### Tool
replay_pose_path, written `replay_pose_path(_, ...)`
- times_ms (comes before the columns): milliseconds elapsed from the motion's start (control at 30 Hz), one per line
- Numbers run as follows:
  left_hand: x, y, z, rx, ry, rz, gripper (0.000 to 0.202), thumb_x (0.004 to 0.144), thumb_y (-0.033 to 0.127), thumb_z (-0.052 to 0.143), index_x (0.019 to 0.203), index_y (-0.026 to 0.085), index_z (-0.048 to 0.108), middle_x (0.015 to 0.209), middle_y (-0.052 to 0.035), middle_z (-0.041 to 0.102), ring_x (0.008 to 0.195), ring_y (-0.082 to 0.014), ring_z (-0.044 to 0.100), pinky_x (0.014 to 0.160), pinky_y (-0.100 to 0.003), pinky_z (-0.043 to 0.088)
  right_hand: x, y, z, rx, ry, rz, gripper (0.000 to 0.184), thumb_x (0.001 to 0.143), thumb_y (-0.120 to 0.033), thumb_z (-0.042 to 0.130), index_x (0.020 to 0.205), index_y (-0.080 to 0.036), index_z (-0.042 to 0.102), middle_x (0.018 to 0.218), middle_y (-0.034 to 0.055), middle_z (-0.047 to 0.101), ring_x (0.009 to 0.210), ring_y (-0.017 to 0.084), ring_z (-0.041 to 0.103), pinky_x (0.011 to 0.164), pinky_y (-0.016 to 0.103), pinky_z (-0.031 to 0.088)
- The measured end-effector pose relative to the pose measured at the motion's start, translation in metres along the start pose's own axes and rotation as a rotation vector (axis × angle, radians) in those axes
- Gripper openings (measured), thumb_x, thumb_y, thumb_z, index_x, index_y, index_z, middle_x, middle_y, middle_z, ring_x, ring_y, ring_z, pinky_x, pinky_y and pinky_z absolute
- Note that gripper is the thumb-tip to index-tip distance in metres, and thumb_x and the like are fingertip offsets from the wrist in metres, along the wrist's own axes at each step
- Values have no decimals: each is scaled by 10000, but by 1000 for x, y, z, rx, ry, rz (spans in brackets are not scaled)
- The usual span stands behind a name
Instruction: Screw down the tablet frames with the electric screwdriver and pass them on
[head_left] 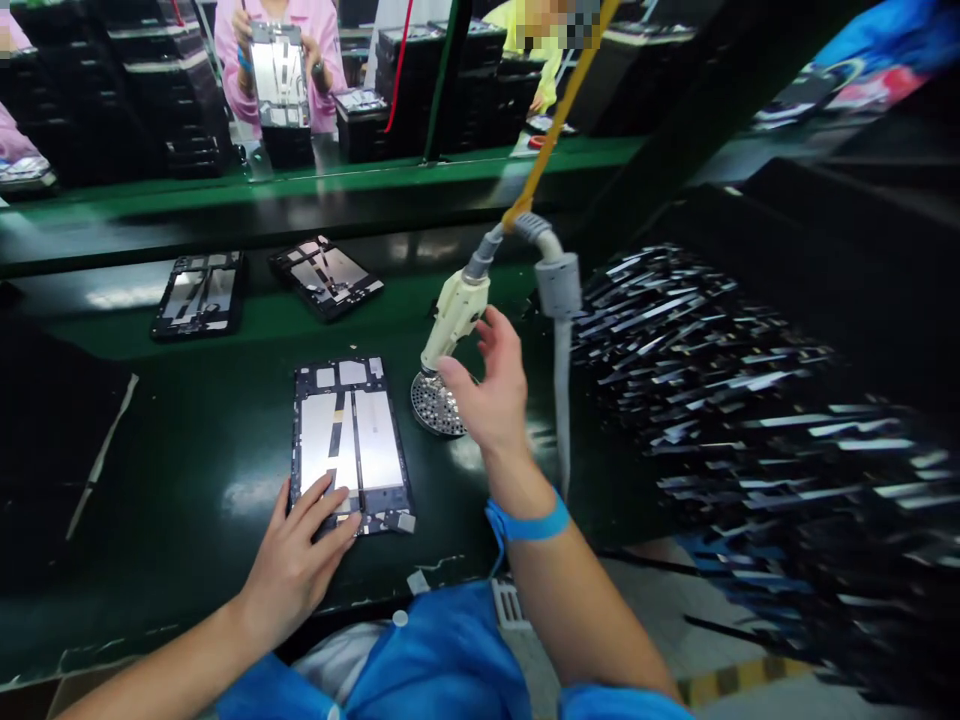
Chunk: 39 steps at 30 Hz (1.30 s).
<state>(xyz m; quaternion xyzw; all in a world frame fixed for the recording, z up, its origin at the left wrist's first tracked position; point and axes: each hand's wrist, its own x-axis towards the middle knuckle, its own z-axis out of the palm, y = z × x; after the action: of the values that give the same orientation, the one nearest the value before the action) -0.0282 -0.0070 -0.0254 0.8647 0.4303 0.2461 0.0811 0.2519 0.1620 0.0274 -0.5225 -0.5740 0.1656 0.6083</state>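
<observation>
An opened tablet [383, 440] lies on the green bench top, its silver inside facing up. My left hand [304, 555] rests on the tablet's near end with fingers spread flat. Up and to the right, a cream electric screwdriver [454, 315] hangs with its tip down at a round tray of small screws [439, 405]. My right hand [491, 395] is just right of the screwdriver, thumb and fingers apart, with nothing held. A blue wrist strap [536, 520] is around my right wrist. Whether my right fingertips touch the screwdriver, I cannot tell.
Two more opened tablets [199, 295] lie farther back. A large stack of dark trays [750, 430] rises at the right. The grey cable [561, 400] and yellow strap [559, 120] run above the bench. Across the bench, a person in pink [326, 60] holds a tablet.
</observation>
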Motion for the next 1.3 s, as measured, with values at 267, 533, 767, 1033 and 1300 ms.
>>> replay_pose_path(267, 60, -29, 21, 28, 23, -79, 239, 1032, 259, 580, 1187, 267, 761, 1317, -109, 724, 1354, -350, 604, 1114, -692, 430, 44, -10, 49, 408, -131, 105, 355, 828, -414, 768, 1102, -210, 671, 888, -8, 704, 560, 107, 612, 576, 297, 557)
replay_pose_path(533, 75, -37, 30, 3, 88, -61, 220, 1028, 221, 586, 1171, 239, 753, 1319, -109, 721, 1377, -329, 584, 1165, -666, 371, 13, 6, 38, 255, -45, 88, 290, 853, -421, 740, 1040, -224, 639, 861, 3, 703, 629, 144, 637, 644, 334, 574)
replay_pose_path(767, 74, -38, 28, 2, 98, -27, 220, 1020, 198, 599, 1191, 239, 731, 1329, -104, 713, 1372, -328, 586, 1149, -660, 396, 13, 12, 42, 225, -2, 68, 226, 866, -360, 719, 1034, -235, 633, 835, -17, 674, 572, 126, 598, 605, 333, 551)
replay_pose_path(1033, 72, -38, 25, 7, 50, -14, 264, 1038, 170, 542, 1242, 239, 696, 1376, -112, 686, 1406, -337, 554, 1142, -702, 396, 10, 23, 43, 218, 4, 46, 241, 860, -365, 729, 1050, -240, 648, 768, -31, 665, 593, 140, 614, 583, 317, 547)
replay_pose_path(1300, 82, -42, 24, -42, 25, -27, 295, 1045, 178, 511, 1264, 237, 699, 1405, -126, 665, 1435, -343, 523, 1157, -723, 356, 4, -22, 34, 453, 48, 54, 223, 881, -348, 701, 1061, -240, 627, 867, -16, 676, 493, 92, 597, 466, 257, 492)
